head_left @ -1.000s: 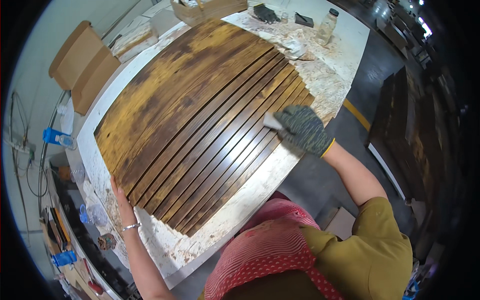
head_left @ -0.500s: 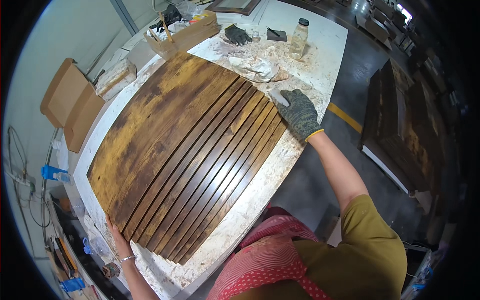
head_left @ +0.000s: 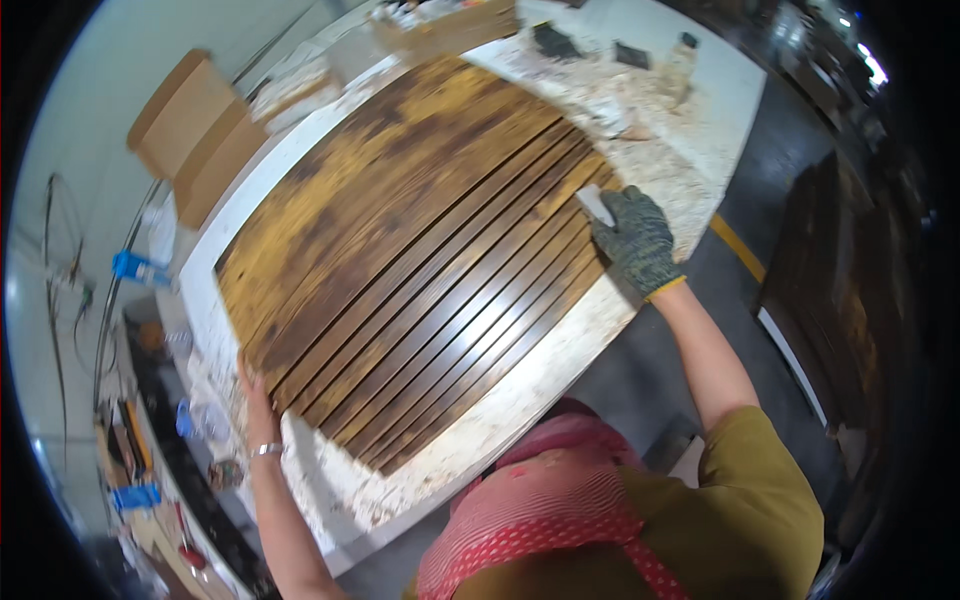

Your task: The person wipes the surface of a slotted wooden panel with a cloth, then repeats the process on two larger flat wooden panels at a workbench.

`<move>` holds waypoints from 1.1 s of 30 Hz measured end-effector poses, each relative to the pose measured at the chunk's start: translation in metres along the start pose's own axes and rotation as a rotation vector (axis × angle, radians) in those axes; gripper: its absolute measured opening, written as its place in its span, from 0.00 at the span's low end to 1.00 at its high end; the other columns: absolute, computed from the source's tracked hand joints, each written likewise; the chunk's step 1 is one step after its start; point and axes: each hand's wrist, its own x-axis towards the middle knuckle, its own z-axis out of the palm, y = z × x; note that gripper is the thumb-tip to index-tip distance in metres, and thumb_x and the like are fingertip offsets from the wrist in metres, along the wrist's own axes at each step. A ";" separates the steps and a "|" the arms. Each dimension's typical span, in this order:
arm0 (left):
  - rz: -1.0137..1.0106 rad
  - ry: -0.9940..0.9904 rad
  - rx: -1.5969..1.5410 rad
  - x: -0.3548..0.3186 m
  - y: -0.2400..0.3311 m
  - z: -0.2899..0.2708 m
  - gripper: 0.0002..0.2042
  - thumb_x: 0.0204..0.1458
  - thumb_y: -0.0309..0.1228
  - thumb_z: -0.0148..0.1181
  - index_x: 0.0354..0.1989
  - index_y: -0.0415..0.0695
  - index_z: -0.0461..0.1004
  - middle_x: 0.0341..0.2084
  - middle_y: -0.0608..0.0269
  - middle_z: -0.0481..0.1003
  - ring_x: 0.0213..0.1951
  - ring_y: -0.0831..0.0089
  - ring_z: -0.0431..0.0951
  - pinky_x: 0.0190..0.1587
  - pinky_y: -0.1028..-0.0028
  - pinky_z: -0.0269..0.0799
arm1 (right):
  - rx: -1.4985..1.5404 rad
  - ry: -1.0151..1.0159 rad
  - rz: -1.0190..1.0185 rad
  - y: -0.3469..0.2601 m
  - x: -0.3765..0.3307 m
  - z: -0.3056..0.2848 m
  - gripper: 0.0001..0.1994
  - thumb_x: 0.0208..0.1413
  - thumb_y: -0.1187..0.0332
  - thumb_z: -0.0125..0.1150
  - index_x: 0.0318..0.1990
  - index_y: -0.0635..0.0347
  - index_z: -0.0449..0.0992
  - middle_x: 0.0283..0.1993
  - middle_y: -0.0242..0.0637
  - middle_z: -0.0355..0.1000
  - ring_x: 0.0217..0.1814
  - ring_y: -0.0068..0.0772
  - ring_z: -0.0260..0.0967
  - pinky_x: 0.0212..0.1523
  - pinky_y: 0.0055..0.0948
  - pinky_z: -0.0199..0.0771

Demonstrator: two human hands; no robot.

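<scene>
Several dark brown wood-grain boards [head_left: 400, 185] lie in a stepped, overlapping stack on a white table, light glaring off their narrow exposed strips. My right hand [head_left: 638, 238], in a grey-green knit glove with a yellow cuff, is at the right ends of the boards. It grips a small pale block [head_left: 596, 205], whose kind I cannot make out, against the strips. My left hand [head_left: 258, 405], bare and with a bracelet at the wrist, rests at the stack's lower left corner. Its fingers are stretched along the edge, some partly hidden.
The white table [head_left: 720, 130] is dusty and stained. Toward its far side are a crumpled white cloth [head_left: 612, 118], a dark glove [head_left: 555, 42] and a clear bottle [head_left: 678, 72]. An opened cardboard box [head_left: 195, 135] stands left. More dark boards [head_left: 835, 290] are stacked at right.
The view has shifted, so the table and boards appear farther right and higher. My right hand has moved the pale block slightly inward over the board ends. My left hand stays at the corner.
</scene>
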 end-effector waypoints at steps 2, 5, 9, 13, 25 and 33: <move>-0.143 0.060 0.087 0.002 -0.002 -0.005 0.34 0.63 0.43 0.49 0.76 0.64 0.42 0.70 0.57 0.53 0.54 0.65 0.62 0.51 0.64 0.63 | 0.070 0.056 -0.133 -0.030 -0.024 0.006 0.22 0.49 0.59 0.64 0.49 0.62 0.77 0.43 0.50 0.73 0.45 0.52 0.71 0.48 0.48 0.69; -0.172 -0.059 -0.162 0.008 -0.005 -0.014 0.41 0.57 0.51 0.56 0.76 0.67 0.41 0.71 0.50 0.51 0.53 0.62 0.65 0.48 0.61 0.66 | 0.122 0.030 -0.223 -0.095 -0.065 0.007 0.21 0.49 0.60 0.64 0.48 0.64 0.77 0.42 0.49 0.73 0.45 0.53 0.71 0.48 0.50 0.68; -0.198 -0.145 -0.139 0.016 -0.004 -0.019 0.47 0.53 0.56 0.59 0.77 0.60 0.37 0.75 0.48 0.40 0.74 0.52 0.43 0.64 0.45 0.54 | 0.190 -0.062 -0.347 -0.193 -0.103 -0.008 0.18 0.48 0.63 0.62 0.44 0.66 0.76 0.36 0.48 0.70 0.40 0.50 0.69 0.42 0.49 0.67; -0.180 -0.195 -0.144 0.016 0.001 -0.017 0.48 0.54 0.57 0.58 0.77 0.56 0.36 0.74 0.44 0.41 0.74 0.54 0.46 0.60 0.55 0.63 | 0.237 -0.323 -0.576 -0.283 -0.139 -0.010 0.13 0.50 0.64 0.58 0.37 0.65 0.75 0.30 0.43 0.71 0.31 0.44 0.70 0.36 0.47 0.68; -0.190 -0.292 -0.065 0.032 0.018 -0.025 0.43 0.63 0.57 0.46 0.76 0.49 0.33 0.73 0.49 0.48 0.69 0.56 0.58 0.51 0.68 0.76 | 0.302 -0.449 -0.931 -0.375 -0.129 -0.006 0.18 0.48 0.58 0.62 0.44 0.56 0.74 0.35 0.40 0.71 0.38 0.41 0.72 0.41 0.44 0.67; -0.164 -0.250 -0.019 0.037 0.021 -0.020 0.44 0.62 0.59 0.45 0.76 0.44 0.34 0.74 0.49 0.47 0.72 0.56 0.53 0.51 0.70 0.75 | 0.228 -0.437 -1.006 -0.362 -0.113 -0.012 0.15 0.54 0.58 0.60 0.43 0.58 0.76 0.40 0.38 0.74 0.43 0.38 0.73 0.46 0.40 0.68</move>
